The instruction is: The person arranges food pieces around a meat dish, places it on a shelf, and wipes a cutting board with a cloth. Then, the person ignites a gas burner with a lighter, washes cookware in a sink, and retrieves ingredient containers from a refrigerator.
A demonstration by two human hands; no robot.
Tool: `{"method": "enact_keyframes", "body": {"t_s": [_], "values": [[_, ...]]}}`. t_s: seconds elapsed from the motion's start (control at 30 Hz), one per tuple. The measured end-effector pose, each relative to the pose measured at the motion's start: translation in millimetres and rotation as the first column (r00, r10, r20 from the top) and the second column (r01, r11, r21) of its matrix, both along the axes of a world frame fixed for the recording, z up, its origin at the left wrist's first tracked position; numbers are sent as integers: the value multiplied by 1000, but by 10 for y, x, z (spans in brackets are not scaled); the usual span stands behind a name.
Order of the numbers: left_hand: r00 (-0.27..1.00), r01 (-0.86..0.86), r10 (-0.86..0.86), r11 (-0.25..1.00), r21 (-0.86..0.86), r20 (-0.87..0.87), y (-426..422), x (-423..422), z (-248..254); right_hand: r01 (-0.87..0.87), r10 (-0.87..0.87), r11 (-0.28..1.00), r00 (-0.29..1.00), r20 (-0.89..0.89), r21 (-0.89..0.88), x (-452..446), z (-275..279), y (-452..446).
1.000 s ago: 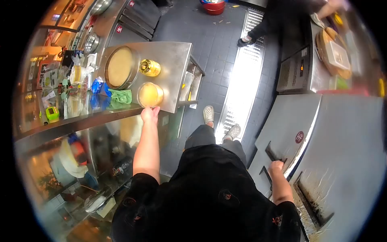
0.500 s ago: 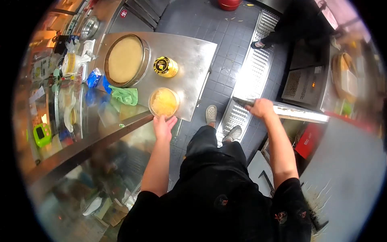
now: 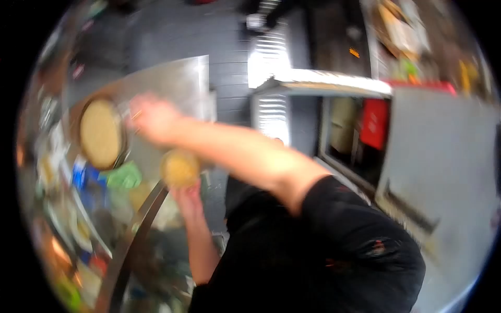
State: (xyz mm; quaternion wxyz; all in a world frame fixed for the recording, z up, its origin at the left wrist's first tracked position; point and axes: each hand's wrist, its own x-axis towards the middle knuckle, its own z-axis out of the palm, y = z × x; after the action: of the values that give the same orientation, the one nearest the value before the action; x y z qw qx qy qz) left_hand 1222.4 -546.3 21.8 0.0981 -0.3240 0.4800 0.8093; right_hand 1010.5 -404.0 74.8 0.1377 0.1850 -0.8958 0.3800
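Observation:
My left hand is at the near side of a round container of yellow food, its fingers against or under the container. My right hand, smeared by motion, reaches across to the steel table, between the large round pan of pale batter and the yellow container. The yellow jar cannot be made out; my right hand covers that area. A green cloth lies near the pan.
On the right an open fridge door juts out over the floor, with a red box inside the fridge. Another person's foot shows at the top. A wooden tray sits on the far right counter.
The fridge door has swung open. My right hand has let go of it and crossed left to the table. My view has turned, and my left hand is still at the yellow container.

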Motion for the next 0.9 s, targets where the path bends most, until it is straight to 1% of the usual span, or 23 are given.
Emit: {"method": "enact_keyframes", "body": {"t_s": [0.03, 0.07, 0.1, 0.17, 0.2, 0.23, 0.37, 0.43, 0.47, 0.57, 0.63, 0.7, 0.77, 0.83, 0.9], "values": [[998, -34, 37, 998, -57, 57, -20, 23, -30, -224, 148, 961, 910, 388, 159, -155, 131, -150], [997, -32, 39, 995, -98, 74, 37, 37, 61, -364, 186, 883, 851, 492, 295, -261, 148, -327], [995, -47, 54, 996, -81, 82, 34, 45, 10, -372, 202, 858, 878, 435, 354, -295, 123, -365], [997, -27, 36, 992, -121, 71, 81, 201, 82, -305, 103, 877, 874, 475, 371, -232, 238, -517], [997, -21, 32, 990, -143, 75, 115, 260, 139, -287, 92, 885, 880, 466, 367, -169, 234, -469], [997, -10, 21, 990, -138, 77, -57, 253, 5, -263, 65, 884, 887, 456, 387, -137, 67, -626], [982, 123, -89, 970, -210, 166, 103, 300, 229, -212, 34, 921, 878, 477, 326, 66, 30, -318], [967, 174, -114, 950, -261, 228, 248, 315, 304, -118, -24, 952, 890, 456, 282, 227, 96, 53], [960, 206, -145, 945, -255, 237, 334, 320, 335, -73, -52, 963, 894, 446, 260, 325, 140, 269], [931, 321, -254, 911, -259, 262, 530, 394, 386, 31, -75, 994, 900, 429, 109, 732, 246, 1153], [897, 417, -345, 866, -277, 275, 634, 494, 328, 202, -182, 979, 888, 423, -3, 1089, 150, 1708], [868, 480, -406, 836, -267, 288, 1032, 494, 378, 399, -348, 915, 859, 376, -65, 1502, -23, 2252], [841, 516, -431, 821, -243, 327, 1357, 566, 272, 579, -542, 815, 771, 335, -13, 1972, -295, 2784], [810, 569, -498, 795, -210, 308, 1638, 614, -31, 710, -677, 703, 681, 280, -28, 2448, -739, 3280], [771, 625, -565, 761, -177, 294, 1921, 665, -496, 799, -785, 593, 544, 297, 103, 2925, -1204, 3716]]}}
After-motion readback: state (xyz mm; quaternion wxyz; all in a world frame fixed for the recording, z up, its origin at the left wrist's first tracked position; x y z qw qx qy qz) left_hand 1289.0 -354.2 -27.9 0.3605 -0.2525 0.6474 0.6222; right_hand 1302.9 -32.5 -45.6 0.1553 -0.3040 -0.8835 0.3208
